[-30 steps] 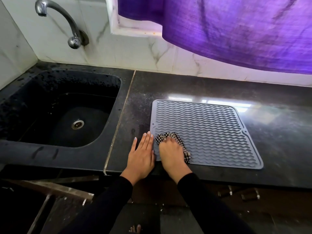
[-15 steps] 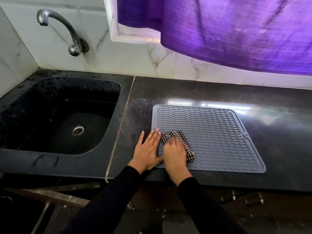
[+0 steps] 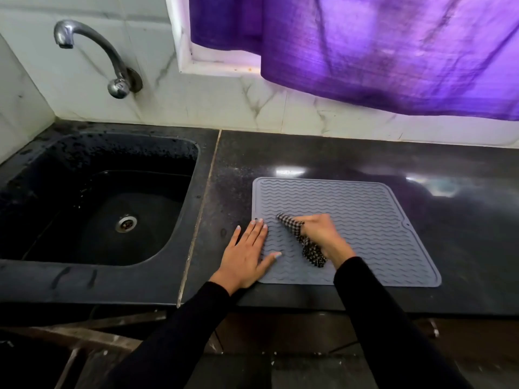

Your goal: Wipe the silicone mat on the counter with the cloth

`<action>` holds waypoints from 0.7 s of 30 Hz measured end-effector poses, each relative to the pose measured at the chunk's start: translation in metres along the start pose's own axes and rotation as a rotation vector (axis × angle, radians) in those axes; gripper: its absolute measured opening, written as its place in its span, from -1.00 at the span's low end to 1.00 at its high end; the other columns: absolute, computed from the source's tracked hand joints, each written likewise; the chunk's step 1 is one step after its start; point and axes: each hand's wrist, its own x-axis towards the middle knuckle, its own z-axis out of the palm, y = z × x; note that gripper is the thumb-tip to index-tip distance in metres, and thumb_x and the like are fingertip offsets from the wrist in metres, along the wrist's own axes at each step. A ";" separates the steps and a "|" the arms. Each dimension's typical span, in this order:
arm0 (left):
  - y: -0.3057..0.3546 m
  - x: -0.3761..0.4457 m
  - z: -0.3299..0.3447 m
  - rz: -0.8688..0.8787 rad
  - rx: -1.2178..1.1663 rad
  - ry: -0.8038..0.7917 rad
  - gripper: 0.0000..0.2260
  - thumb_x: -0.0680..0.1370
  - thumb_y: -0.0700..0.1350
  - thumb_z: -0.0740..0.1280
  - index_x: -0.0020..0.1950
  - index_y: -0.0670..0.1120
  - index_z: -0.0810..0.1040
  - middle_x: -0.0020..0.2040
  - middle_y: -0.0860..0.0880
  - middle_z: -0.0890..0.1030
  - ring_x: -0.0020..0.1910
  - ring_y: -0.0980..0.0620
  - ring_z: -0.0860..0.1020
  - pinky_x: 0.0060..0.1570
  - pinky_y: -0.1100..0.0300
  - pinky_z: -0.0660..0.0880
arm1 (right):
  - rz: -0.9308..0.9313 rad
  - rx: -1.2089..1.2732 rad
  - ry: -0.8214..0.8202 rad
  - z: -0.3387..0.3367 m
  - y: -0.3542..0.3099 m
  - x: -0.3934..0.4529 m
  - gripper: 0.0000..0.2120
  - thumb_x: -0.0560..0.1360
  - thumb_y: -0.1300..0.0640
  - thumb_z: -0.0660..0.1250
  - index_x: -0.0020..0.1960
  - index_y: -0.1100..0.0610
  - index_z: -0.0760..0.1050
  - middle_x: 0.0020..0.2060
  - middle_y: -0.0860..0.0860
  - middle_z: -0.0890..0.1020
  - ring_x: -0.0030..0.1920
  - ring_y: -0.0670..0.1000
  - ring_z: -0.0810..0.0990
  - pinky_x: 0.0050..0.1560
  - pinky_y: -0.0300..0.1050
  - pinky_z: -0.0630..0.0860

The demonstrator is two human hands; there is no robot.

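A person's right hand [image 3: 323,237] clutches a bunched checked cloth [image 3: 302,240] against the grey silicone mat [image 3: 365,220], which lies on the dark counter [image 3: 449,234] at three o'clock from the sink [image 3: 98,197]. The left hand [image 3: 247,254], fingers flat, pins the mat's nine o'clock edge, likely against sliding.

Your mat [image 3: 365,220] lies on the counter [image 3: 463,248], right of the sink [image 3: 84,276]. Tap [image 3: 112,57] on wall behind sink. Curtain [image 3: 393,51] hangs behind mat. Your left hand [image 3: 247,254] rests on mat's left edge, right hand [image 3: 323,234] with cloth [image 3: 303,242] on mat.
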 end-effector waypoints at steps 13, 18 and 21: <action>0.000 0.000 0.007 -0.131 0.028 0.040 -0.34 0.47 0.09 -0.38 0.53 -0.14 -0.06 0.55 -0.06 -0.01 0.53 0.00 -0.04 0.42 -0.08 -0.26 | -0.415 -1.111 0.169 0.064 0.050 -0.015 -0.56 0.58 0.29 -0.08 0.43 0.40 0.13 0.42 0.30 0.26 0.45 0.21 0.21 0.47 0.03 0.11; 0.002 0.000 0.007 -0.124 0.064 0.049 -0.36 0.50 0.07 -0.32 0.53 -0.15 0.00 0.55 -0.07 0.05 0.53 -0.01 0.02 0.44 -0.14 -0.16 | -0.388 -1.131 0.110 0.048 0.022 -0.011 -0.67 0.55 0.33 0.05 0.28 0.28 0.39 0.25 0.22 0.47 0.29 0.20 0.43 0.26 0.02 0.38; 0.002 -0.001 0.002 -0.137 0.049 0.007 -0.31 0.42 0.09 -0.44 0.53 -0.11 -0.15 0.56 -0.03 -0.10 0.53 0.04 -0.13 0.44 -0.11 -0.25 | -0.266 -0.719 0.078 0.022 0.013 -0.005 -0.64 0.48 0.30 0.17 0.22 0.11 0.52 0.14 0.13 0.60 0.17 0.14 0.54 0.16 -0.08 0.45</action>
